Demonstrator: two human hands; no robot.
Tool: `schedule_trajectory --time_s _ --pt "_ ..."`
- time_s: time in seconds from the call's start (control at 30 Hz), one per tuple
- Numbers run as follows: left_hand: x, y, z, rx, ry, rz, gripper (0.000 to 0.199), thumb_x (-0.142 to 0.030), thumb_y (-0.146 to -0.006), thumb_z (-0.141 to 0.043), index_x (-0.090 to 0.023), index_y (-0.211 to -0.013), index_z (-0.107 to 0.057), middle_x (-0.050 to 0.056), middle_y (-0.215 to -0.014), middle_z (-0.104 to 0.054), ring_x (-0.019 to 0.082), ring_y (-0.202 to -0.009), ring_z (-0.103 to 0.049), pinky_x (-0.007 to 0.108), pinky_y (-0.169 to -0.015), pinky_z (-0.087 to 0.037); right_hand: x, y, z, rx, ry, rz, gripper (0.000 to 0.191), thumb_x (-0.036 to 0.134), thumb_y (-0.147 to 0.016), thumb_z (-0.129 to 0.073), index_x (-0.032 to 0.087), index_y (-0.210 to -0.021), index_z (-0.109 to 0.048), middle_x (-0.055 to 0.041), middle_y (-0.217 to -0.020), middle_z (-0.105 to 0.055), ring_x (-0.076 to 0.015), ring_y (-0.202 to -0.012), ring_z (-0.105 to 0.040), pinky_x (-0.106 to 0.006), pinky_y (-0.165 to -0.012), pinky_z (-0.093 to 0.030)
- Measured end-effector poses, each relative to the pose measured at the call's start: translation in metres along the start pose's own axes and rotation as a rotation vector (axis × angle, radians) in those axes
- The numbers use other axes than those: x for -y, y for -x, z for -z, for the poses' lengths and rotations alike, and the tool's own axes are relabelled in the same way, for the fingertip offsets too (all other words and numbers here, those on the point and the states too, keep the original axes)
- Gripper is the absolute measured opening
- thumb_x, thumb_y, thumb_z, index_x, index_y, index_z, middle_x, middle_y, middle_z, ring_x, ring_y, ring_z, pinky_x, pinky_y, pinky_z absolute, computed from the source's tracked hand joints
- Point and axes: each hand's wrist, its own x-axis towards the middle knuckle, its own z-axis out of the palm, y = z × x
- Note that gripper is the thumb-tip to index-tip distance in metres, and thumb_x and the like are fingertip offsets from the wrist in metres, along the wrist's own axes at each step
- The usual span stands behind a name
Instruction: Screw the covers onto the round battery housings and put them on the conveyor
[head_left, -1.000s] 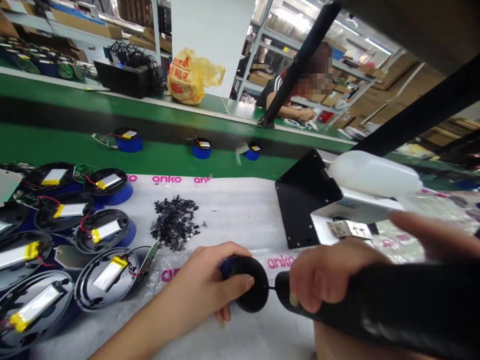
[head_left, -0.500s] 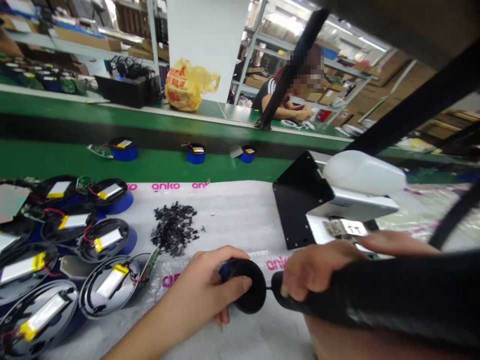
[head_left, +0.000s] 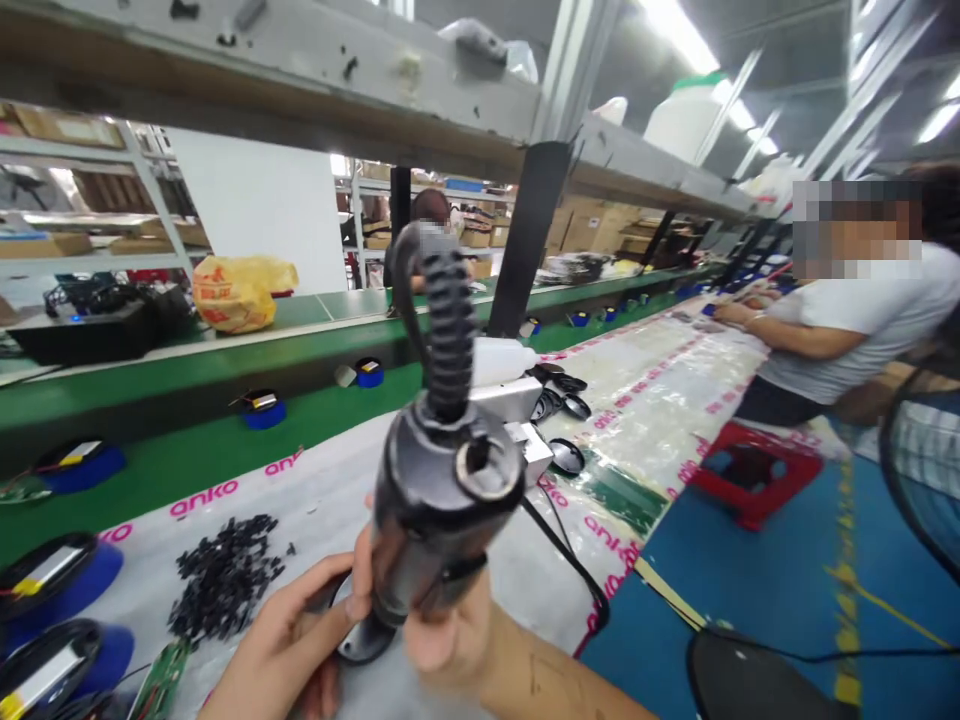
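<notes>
My right hand [head_left: 457,635] is wrapped round a black electric screwdriver [head_left: 420,480], which stands tilted with its ribbed cable end toward me. Below it, my left hand [head_left: 292,635] grips a round black part [head_left: 364,645], mostly covered by fingers and the tool. Whether the screwdriver's tip touches that part is hidden. Left of my hands lies a pile of small black pieces [head_left: 225,575]. Blue round housings [head_left: 105,565] with white-and-yellow batteries [head_left: 52,570] stand at the lower left, near a green circuit board [head_left: 161,680].
Behind the screwdriver are a silver device [head_left: 529,445], a white bottle [head_left: 499,358] and several black round covers [head_left: 566,456]. Blue housings line the green belt [head_left: 187,425]. A co-worker [head_left: 847,310] is at the right, near a red stool [head_left: 754,475]. A shelf [head_left: 300,90] crosses overhead.
The view has swung to the right. The screwdriver has turned from lying sideways to more upright, over the round part. My left hand still holds that part.
</notes>
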Motion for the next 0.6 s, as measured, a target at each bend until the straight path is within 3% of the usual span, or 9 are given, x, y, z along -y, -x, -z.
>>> schedule_trajectory --time_s 0.07,0.13,0.2,0.27,0.33,0.43,0.5,0.6 --pt "0.002 0.002 -0.001 -0.040 -0.080 -0.013 0.063 -0.068 -0.072 -0.073 -0.019 -0.111 -0.070 -0.003 -0.033 -0.056 0.013 -0.025 -0.048 0.018 -0.032 -0.040 0.009 -0.002 0.003 -0.049 -0.089 0.091 0.069 0.089 -0.075 -0.046 0.027 -0.102 -0.056 0.0028 -0.063 -0.058 -0.0149 -0.043 -0.052 -0.029 -0.040 -0.048" --pt "-0.001 0.005 -0.004 -0.127 -0.234 -0.096 0.054 -0.062 -0.081 -0.068 -0.022 -0.118 -0.069 -0.003 -0.040 -0.060 0.014 -0.031 -0.052 0.019 -0.035 -0.041 0.019 -0.011 0.017 -0.149 -0.126 0.183 0.062 0.082 -0.084 -0.041 0.028 -0.113 -0.052 0.0050 -0.064 -0.056 -0.0126 -0.042 -0.049 -0.025 -0.039 -0.044" --pt "-0.005 0.009 -0.007 -0.250 -0.413 -0.269 0.039 -0.053 -0.086 -0.066 -0.026 -0.114 -0.074 0.003 -0.067 -0.073 0.018 -0.050 -0.064 0.022 -0.047 -0.050 0.028 -0.028 0.042 -0.261 -0.109 0.285 0.056 0.077 -0.088 -0.045 0.028 -0.114 -0.051 0.0062 -0.064 -0.055 -0.0107 -0.043 -0.048 -0.022 -0.040 -0.041" --pt "-0.007 0.011 -0.008 -0.340 -0.526 -0.424 0.030 -0.047 -0.087 -0.066 -0.030 -0.110 -0.077 0.006 -0.100 -0.076 0.024 -0.082 -0.072 0.027 -0.070 -0.057 0.032 -0.051 0.073 -0.369 -0.051 0.370 0.044 0.065 -0.089 -0.057 0.027 -0.108 -0.052 0.0069 -0.064 -0.057 -0.0096 -0.048 -0.051 -0.020 -0.045 -0.043" --pt "-0.004 0.011 -0.007 -0.290 -0.535 -0.459 0.035 -0.046 -0.084 -0.070 -0.032 -0.115 -0.076 0.006 -0.120 -0.072 0.031 -0.109 -0.068 0.033 -0.093 -0.054 0.029 -0.072 0.101 -0.427 0.007 0.389 0.041 0.062 -0.088 -0.062 0.025 -0.103 -0.051 0.0080 -0.063 -0.058 -0.0086 -0.046 -0.051 -0.018 -0.043 -0.042" --pt "0.006 0.010 -0.004 -0.147 -0.446 -0.371 0.067 -0.044 -0.068 -0.084 -0.034 -0.132 -0.066 0.006 -0.138 -0.065 0.038 -0.129 -0.055 0.044 -0.110 -0.043 0.020 -0.090 0.125 -0.441 0.061 0.336 0.045 0.066 -0.086 -0.062 0.025 -0.097 -0.048 0.0086 -0.060 -0.058 -0.0085 -0.041 -0.050 -0.017 -0.037 -0.038" --pt "0.010 0.009 -0.002 -0.108 -0.413 -0.292 0.082 -0.039 -0.062 -0.086 -0.034 -0.139 -0.058 0.007 -0.139 -0.064 0.039 -0.128 -0.055 0.048 -0.111 -0.040 0.019 -0.090 0.125 -0.428 0.074 0.268 0.046 0.067 -0.086 -0.061 0.024 -0.097 -0.049 0.0082 -0.059 -0.058 -0.0091 -0.040 -0.051 -0.018 -0.035 -0.038" --pt "0.006 0.009 -0.003 -0.033 -0.432 -0.224 0.076 -0.031 -0.059 -0.086 -0.032 -0.131 -0.062 0.006 -0.127 -0.071 0.036 -0.118 -0.062 0.047 -0.107 -0.043 0.028 -0.074 0.100 -0.372 0.048 0.150 0.050 0.072 -0.086 -0.056 0.024 -0.100 -0.053 0.0070 -0.059 -0.057 -0.0104 -0.038 -0.052 -0.019 -0.033 -0.039"
